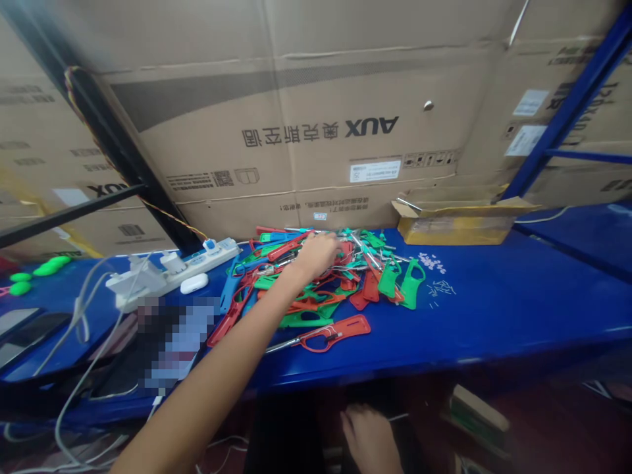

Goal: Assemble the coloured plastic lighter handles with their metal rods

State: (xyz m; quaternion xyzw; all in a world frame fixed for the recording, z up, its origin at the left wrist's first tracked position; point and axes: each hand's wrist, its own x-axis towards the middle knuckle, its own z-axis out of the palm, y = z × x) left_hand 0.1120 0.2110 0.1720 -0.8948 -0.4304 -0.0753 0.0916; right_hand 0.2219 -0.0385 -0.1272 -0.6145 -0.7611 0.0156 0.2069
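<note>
Over heaped lighter parts (pixel 316 304), left hand (pixel 320 253) reached, before the table (pixel 503 296), right hand (pixel 368 436) blurred, both hands' openness and hold indiscernible

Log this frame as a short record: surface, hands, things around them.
Surface: blue table
Left hand: at pile of red, green, blue lighter casings; grip unclear
Right hand: below table edge; grip unclear
Front of pile: red lighter casing, metal tube
Right of pile: tiny pale parts, thin pieces
Left of pile: white power strip, earbud case
Behind: AUX carton
</note>
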